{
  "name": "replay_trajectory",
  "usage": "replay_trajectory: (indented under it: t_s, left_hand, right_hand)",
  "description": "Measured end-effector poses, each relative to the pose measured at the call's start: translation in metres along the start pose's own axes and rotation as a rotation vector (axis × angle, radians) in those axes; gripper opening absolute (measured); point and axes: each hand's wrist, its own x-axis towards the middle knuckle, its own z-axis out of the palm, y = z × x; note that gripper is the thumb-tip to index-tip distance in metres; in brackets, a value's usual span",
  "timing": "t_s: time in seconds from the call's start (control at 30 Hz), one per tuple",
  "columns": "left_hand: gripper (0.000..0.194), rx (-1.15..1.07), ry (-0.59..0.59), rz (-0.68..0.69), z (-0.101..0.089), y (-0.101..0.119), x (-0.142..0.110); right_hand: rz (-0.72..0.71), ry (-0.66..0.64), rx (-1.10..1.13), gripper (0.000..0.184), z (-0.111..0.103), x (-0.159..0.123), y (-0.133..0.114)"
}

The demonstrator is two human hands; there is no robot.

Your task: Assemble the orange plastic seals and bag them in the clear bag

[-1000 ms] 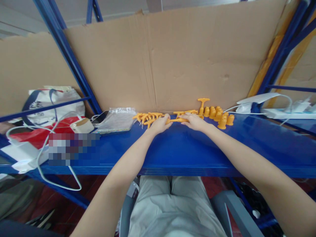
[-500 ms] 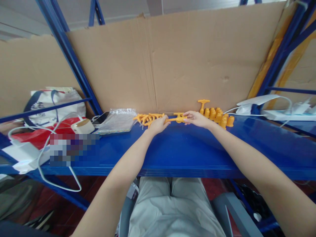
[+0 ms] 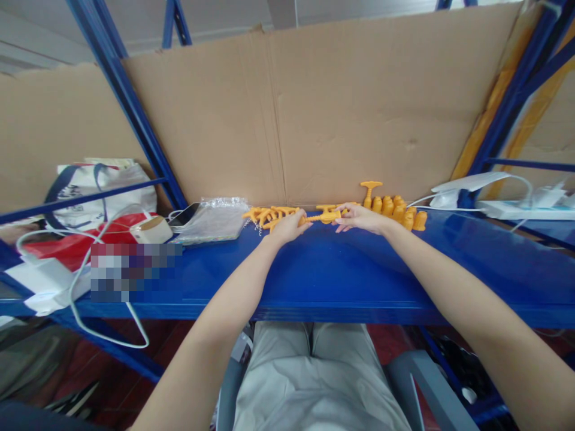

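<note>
A yellow rod (image 3: 318, 218) spans left to right between two bare hands at a blue tabletop (image 3: 323, 275), its left end gripped by the left hand (image 3: 286, 227). The right hand (image 3: 362, 218) curls at the wider right end, its hold unclear. Yellow cups (image 3: 390, 206) crowd the right; blue surface stretches to the near edge.

Cardboard (image 3: 359, 108) behind the fingers (image 3: 348, 222), 1 tote (image 3: 121, 176), 1 phone (image 3: 187, 214), 1 clear bag (image 3: 215, 221) left of them, 1 power strip (image 3: 498, 207) right of them
</note>
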Motion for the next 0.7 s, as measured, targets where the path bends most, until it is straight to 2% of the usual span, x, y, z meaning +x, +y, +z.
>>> replay_trajectory:
  t_s: [0.17,0.37,0.5,0.7]
  left_hand:
    - [0.022,-0.02,0.006,0.009,-0.002,0.001,0.0]
    - [0.027,0.026,0.006,0.002,-0.004,0.007,-0.001]
    - [0.026,0.026,-0.012,-0.015,-0.005,0.009,-0.002]
    - [0.025,0.002,-0.021,-0.039,-0.006,0.011,-0.003]
  right_hand:
    - [-0.004,0.006,0.016,0.04,0.005,0.002,-0.002]
    - [0.063,0.033,0.053,0.057,0.008,0.004,-0.005]
    - [0.1,0.024,0.04,0.058,0.008,0.003,-0.007]
    - [0.1,-0.034,0.073,0.028,0.007,-0.005,-0.013]
